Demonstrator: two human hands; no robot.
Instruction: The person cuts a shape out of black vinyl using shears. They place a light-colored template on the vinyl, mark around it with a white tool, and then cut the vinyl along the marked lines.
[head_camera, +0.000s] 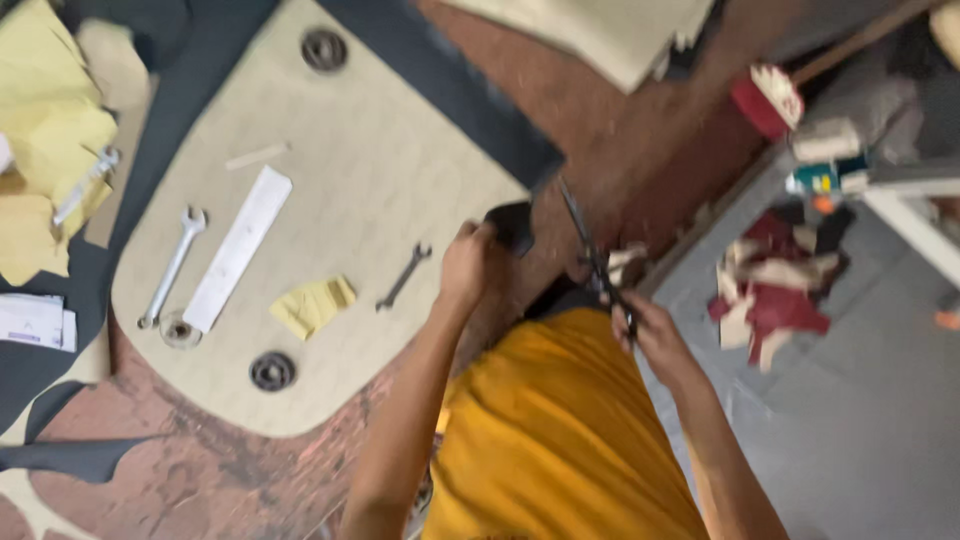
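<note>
The left hand (468, 262) pinches with its fingers the corner of a dark sheet (512, 225) at the edge of the beige panel (370, 180) on the floor. The right hand (650, 335) has its fingers closed on the handles of black scissors (592, 255), whose blades point toward that corner. Motion blur hides whether the blades touch the sheet, and the yellow shirt (560, 430) covers what lies below the hands.

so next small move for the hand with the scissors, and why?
Probably close the long dark scissors in the right hand: the blades point at the dark sheet's edge, which the left hand pinches beside the beige fabric panel.
</note>
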